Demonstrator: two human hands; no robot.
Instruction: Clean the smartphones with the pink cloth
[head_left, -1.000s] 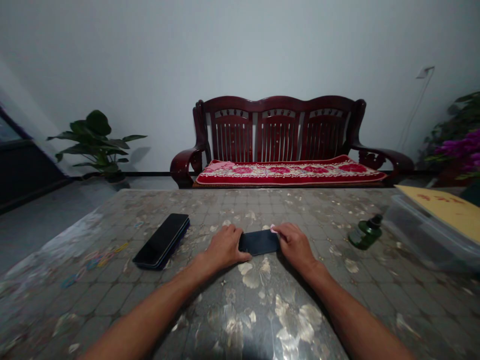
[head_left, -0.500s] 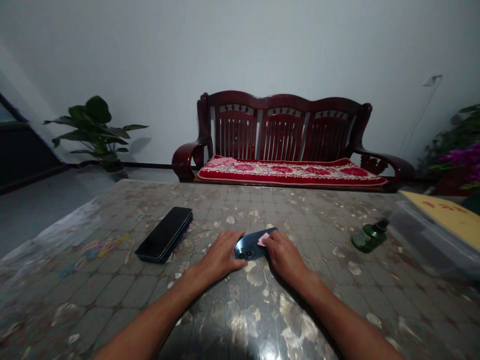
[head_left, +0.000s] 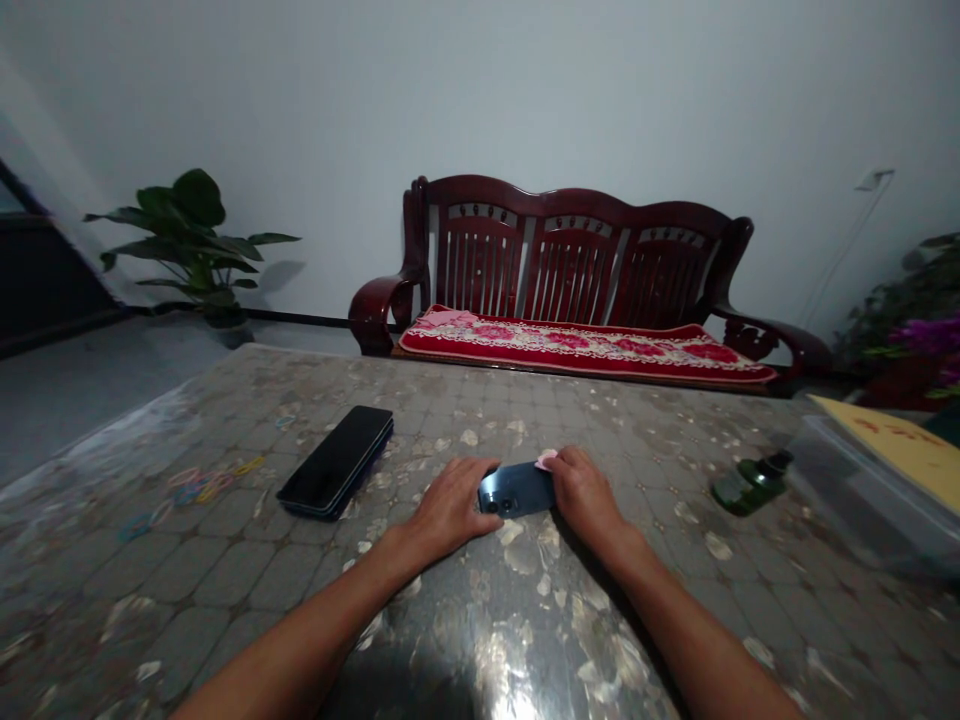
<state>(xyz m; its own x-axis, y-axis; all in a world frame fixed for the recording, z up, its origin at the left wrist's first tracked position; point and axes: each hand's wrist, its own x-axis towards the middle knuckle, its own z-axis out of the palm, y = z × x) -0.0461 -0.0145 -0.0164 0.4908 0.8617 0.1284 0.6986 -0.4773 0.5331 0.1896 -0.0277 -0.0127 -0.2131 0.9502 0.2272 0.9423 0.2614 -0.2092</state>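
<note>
A blue-grey phone [head_left: 529,488] is held just over the patterned tabletop, its back and camera lenses facing up. Thumb and fingers of my left hand [head_left: 456,503] grip its left end. At the phone's right end, my right hand [head_left: 587,492] is closed on a small pink cloth [head_left: 547,459], which shows at the upper edge of the phone. To the left lies a stack of dark phones [head_left: 337,462]. Colourful rubber bands [head_left: 201,486] are scattered farther left. A green bottle [head_left: 746,487] with a black top lies or leans on the right; which one is unclear.
At the table's right side stands a clear plastic box [head_left: 874,490] with a yellow sheet [head_left: 892,435] on top. Beyond the far edge of the table [head_left: 442,380] is a dark red wooden bench [head_left: 570,255] with a red floral cushion. A potted plant [head_left: 195,240] stands at the left.
The pink cloth in my right hand has moved from the phone's back to its upper right edge. The whole view has shifted and tilted slightly.
</note>
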